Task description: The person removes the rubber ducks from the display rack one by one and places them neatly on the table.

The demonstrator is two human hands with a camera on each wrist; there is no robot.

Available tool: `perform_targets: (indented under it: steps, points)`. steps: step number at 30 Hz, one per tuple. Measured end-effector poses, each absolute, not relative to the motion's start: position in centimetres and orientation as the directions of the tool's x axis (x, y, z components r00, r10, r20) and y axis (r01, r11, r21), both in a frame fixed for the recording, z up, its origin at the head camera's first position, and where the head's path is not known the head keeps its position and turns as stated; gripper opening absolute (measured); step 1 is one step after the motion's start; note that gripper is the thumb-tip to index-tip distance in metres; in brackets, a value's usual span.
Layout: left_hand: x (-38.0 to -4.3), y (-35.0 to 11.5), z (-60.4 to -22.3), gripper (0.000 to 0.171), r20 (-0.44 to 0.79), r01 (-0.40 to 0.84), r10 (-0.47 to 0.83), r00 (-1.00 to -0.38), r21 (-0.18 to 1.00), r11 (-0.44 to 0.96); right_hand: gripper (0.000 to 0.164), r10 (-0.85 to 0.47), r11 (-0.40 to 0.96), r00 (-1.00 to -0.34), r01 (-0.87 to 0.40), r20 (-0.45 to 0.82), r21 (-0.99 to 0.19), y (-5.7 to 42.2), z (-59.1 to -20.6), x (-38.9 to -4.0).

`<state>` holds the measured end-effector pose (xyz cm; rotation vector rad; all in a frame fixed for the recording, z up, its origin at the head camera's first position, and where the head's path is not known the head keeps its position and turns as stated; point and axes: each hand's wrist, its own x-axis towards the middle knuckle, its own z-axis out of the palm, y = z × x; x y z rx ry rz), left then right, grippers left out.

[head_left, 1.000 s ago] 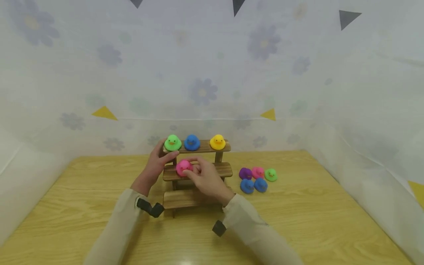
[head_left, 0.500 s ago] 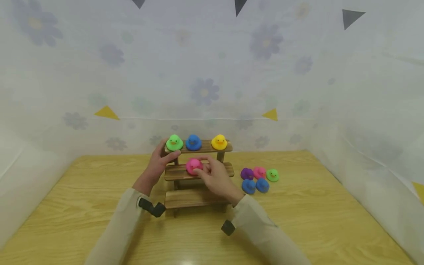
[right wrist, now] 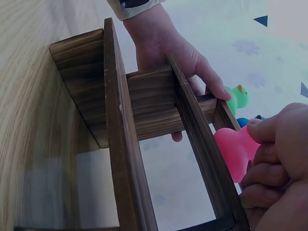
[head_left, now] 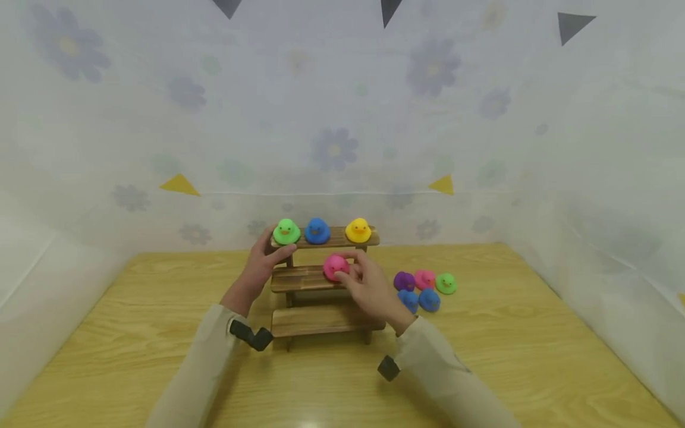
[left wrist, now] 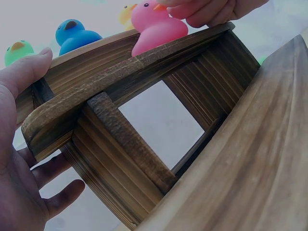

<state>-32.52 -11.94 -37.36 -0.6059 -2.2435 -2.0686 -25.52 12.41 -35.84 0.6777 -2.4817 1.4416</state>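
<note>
A three-tier wooden display stand (head_left: 302,278) stands on the table. My right hand (head_left: 374,292) pinches a pink rubber duck (head_left: 335,268) on the middle shelf, right of its centre; the left wrist view shows the duck (left wrist: 156,29) upright on that shelf. At the stand's left end, my left hand (head_left: 258,268) grips the side, its thumb against the top shelf just below a green duck (head_left: 286,232). A blue duck (head_left: 317,232) and a yellow duck (head_left: 358,230) share that top shelf, with a gap between them. The right wrist view shows the left hand (right wrist: 163,45) behind the side frame.
Right of the stand, a loose group of ducks lies on the wooden table (head_left: 508,345): purple (head_left: 404,282), pink (head_left: 425,279), green (head_left: 446,283) and blue (head_left: 430,300) ones. The lowest shelf (head_left: 321,321) bears no duck. A patterned white sheet (head_left: 332,89) encloses the back and sides.
My right hand has moved the pink duck rightward along the middle shelf, from near its left end to right of centre. The left hand has kept its place on the stand.
</note>
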Motion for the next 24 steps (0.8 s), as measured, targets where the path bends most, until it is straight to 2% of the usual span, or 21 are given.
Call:
perform_targets:
  steps: [8,16,24]
  points:
    - [-32.5,-12.0,-37.2,0.061,0.273,0.293,0.257,-0.927,0.955,0.044,0.035,-0.289,0.429,-0.882,-0.467,0.372,-0.773,13.6,-35.7,-25.4]
    - [-32.4,-11.9,-37.1,0.062,0.271,0.292,0.264,-0.926,0.956,0.041,0.035,-0.299,0.464,-0.813,-0.582,0.501,-0.668,14.9,-36.3,-25.2]
    - [-32.4,-11.7,-37.0,0.06,0.282,0.301,0.256,-0.925,0.953,0.038,0.033,-0.297,0.435,-0.797,-0.603,0.525,-0.669,15.8,-36.7,-24.6]
